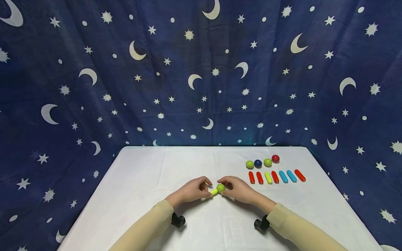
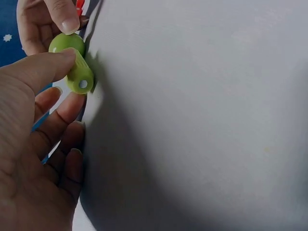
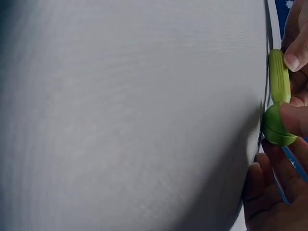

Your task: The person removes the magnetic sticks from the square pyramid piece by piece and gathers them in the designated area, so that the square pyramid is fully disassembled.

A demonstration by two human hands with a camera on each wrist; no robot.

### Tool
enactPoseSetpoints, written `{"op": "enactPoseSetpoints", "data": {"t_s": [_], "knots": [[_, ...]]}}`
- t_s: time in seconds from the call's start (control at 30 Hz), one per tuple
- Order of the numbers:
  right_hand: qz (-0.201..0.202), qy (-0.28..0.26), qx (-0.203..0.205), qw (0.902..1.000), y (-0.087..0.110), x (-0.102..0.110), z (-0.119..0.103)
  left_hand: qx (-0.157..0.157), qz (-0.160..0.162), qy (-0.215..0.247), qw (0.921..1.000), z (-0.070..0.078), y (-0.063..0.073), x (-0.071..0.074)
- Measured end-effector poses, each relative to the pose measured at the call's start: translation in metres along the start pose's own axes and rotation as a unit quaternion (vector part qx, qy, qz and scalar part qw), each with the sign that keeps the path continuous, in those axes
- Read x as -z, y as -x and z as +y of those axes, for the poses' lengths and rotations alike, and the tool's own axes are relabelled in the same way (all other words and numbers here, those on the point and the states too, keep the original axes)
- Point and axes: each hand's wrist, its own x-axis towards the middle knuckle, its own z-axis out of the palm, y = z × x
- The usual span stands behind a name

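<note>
Between my two hands, a short yellow-green rod [image 1: 214, 192] meets a green ball [image 1: 221, 188] end to end, over the middle of the table. My left hand [image 1: 194, 189] pinches the rod with its thumb along the ribbed side, and the rod's free end shows a pale round spot in the left wrist view. The green ball [image 3: 273, 129] is pinched by my right hand [image 1: 240, 190], its thumb on the near side. A seam runs around that ball. In the right wrist view the rod [image 3: 279, 77] stands in line with the ball.
On the white table [image 1: 150, 167], to the right, lies a row of several rods: red [image 1: 251, 177], yellow [image 1: 268, 177] and blue [image 1: 283, 176]. Behind them sit balls: green [image 1: 249, 164], dark blue [image 1: 258, 163] and red [image 1: 275, 159]. A starry blue curtain [image 1: 176, 87] surrounds the table's back and sides.
</note>
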Motion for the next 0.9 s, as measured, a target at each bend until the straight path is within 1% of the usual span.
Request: {"op": "enactPoseSetpoints", "data": {"t_s": [0.07,0.17,0.37,0.53,0.7,0.8,0.9], "knots": [[0.005,0.003,0.001,1.0000,0.000,-0.001,-0.001,-0.006,-0.001,-0.005,1.0000,-0.001,0.000,0.001],[0.009,-0.001,0.000,1.0000,0.000,-0.002,-0.002,-0.006,0.000,-0.015,0.9999,-0.001,0.000,0.001],[0.010,-0.011,-0.005,0.9999,0.000,-0.002,-0.001,0.010,0.003,-0.015,0.9998,0.001,0.000,0.000],[-0.002,-0.007,0.001,1.0000,0.001,0.000,0.000,0.023,-0.003,-0.014,0.9996,0.003,-0.002,-0.001],[-0.015,-0.013,0.000,0.9998,0.004,0.004,0.001,0.022,-0.009,-0.027,0.9993,0.005,-0.004,-0.002],[0.001,-0.032,-0.007,0.9995,0.007,0.013,0.002,0.021,-0.013,-0.034,0.9991,0.005,-0.005,-0.002],[0.041,-0.050,-0.010,0.9979,0.011,0.030,0.005,0.022,-0.018,-0.032,0.9991,0.005,-0.005,-0.002]]}}
